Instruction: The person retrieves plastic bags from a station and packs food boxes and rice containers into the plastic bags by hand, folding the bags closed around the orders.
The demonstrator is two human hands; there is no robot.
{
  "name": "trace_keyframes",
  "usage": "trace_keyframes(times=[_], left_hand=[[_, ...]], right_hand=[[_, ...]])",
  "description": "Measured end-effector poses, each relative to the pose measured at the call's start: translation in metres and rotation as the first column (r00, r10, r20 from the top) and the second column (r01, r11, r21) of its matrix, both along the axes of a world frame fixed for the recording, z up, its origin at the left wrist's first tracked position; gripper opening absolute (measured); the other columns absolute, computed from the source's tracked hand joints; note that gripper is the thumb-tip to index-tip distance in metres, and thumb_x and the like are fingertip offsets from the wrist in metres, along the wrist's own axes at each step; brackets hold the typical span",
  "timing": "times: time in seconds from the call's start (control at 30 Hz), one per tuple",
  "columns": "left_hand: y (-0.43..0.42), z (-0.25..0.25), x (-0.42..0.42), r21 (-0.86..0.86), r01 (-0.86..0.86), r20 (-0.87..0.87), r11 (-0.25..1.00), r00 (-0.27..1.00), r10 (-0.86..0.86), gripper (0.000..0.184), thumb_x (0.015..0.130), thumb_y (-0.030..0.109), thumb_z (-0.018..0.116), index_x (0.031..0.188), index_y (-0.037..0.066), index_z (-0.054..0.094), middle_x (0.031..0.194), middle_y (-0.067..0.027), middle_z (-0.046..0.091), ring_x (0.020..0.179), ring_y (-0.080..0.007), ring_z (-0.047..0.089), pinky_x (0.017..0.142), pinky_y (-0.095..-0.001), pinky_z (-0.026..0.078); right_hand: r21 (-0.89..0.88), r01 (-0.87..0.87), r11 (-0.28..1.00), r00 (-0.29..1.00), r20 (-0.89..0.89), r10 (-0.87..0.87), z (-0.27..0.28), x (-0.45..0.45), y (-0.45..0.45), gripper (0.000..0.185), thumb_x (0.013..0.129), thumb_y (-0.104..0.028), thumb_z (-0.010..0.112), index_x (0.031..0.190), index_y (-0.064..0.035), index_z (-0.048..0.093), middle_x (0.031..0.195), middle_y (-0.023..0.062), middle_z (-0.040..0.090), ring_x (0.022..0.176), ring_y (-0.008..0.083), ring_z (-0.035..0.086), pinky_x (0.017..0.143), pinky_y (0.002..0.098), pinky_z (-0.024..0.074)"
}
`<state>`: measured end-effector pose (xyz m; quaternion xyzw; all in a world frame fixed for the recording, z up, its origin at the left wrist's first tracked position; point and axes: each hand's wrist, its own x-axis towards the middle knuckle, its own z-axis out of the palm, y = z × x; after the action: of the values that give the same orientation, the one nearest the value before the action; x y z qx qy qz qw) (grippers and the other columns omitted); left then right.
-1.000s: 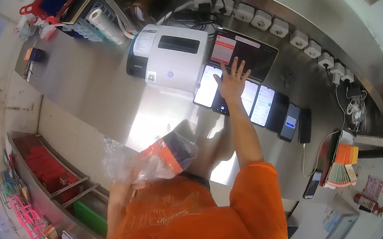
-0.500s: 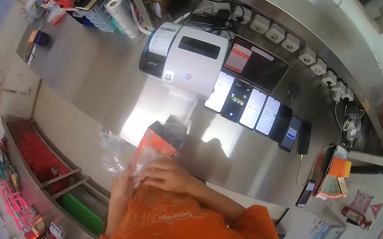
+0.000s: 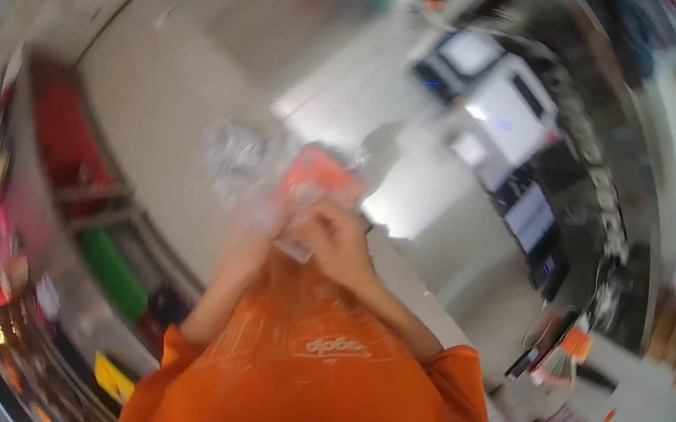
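Note:
A clear plastic bag is held in front of my orange shirt, blurred by motion. An orange-red pack shows at its upper right; whether it is fully inside the bag I cannot tell. My left hand is closed at the bag's lower left side. On the right, my right hand has its fingers bent over the bag's near end, just below the orange-red pack. The fingertips of both hands are partly hidden or smeared.
The steel counter lies beyond my hands. A white label printer stands on it, with several phones alongside. Low at the left are a red bin and a green bin. Orange papers sit at the right.
The view has swung left, so printer and phones now appear farther right. My hands and the bag have shifted away from my body, and more of the right hand's fingers shows.

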<state>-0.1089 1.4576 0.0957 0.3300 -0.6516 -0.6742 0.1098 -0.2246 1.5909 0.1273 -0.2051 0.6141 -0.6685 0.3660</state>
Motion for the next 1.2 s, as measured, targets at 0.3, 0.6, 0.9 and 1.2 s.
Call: trace_keyframes(times=[0.3,0.6,0.9,1.2], left_hand=[[-0.126,0.043,0.099,0.251,-0.212,-0.279,0.945,0.918,0.280,0.018,0.089,0.012,0.067,0.100,-0.002,0.066,0.091,-0.0072,0.067,0.080,-0.0121,0.064,0.065,-0.0277,0.053],[-0.193,0.037,0.180,-0.575,-0.277,-0.090,0.770,0.957,0.277,0.025,0.085,0.015,0.068,0.105,0.000,0.065,0.090,-0.0103,0.067,0.077,-0.0199,0.065,0.068,-0.0315,0.052],[-0.242,0.043,0.189,0.129,-0.541,-0.188,0.831,0.810,0.556,0.018,0.087,0.013,0.065,0.098,-0.001,0.067,0.084,-0.0090,0.070,0.075,-0.0169,0.066,0.067,-0.0310,0.052],[-0.325,0.031,0.201,-0.151,-0.565,-0.183,0.811,0.823,0.538,0.016,0.090,0.011,0.065,0.095,-0.003,0.068,0.080,-0.0056,0.067,0.075,-0.0103,0.061,0.066,-0.0270,0.051]], right_hand=[[-0.020,-0.215,0.976,0.934,-0.296,0.200,0.014,0.093,-0.163,0.014,0.088,-0.001,0.057,0.075,0.0015,0.055,0.072,0.0031,0.049,0.069,0.0100,0.045,0.064,0.0243,0.0359],[0.016,-0.391,0.920,0.905,-0.177,0.387,0.019,0.150,-0.259,0.013,0.090,-0.001,0.057,0.077,0.0023,0.055,0.076,0.0035,0.051,0.069,0.0080,0.046,0.063,0.0232,0.0383],[-0.133,-0.504,0.853,0.861,-0.147,0.486,0.016,0.161,-0.320,0.012,0.091,0.001,0.055,0.079,0.0023,0.055,0.079,0.0031,0.052,0.067,0.0063,0.048,0.062,0.0223,0.0410],[-0.120,-0.517,0.848,0.856,-0.102,0.508,0.004,0.170,-0.409,0.014,0.088,0.000,0.055,0.074,0.0006,0.054,0.073,0.0007,0.051,0.062,0.0044,0.042,0.054,0.0215,0.0333]])
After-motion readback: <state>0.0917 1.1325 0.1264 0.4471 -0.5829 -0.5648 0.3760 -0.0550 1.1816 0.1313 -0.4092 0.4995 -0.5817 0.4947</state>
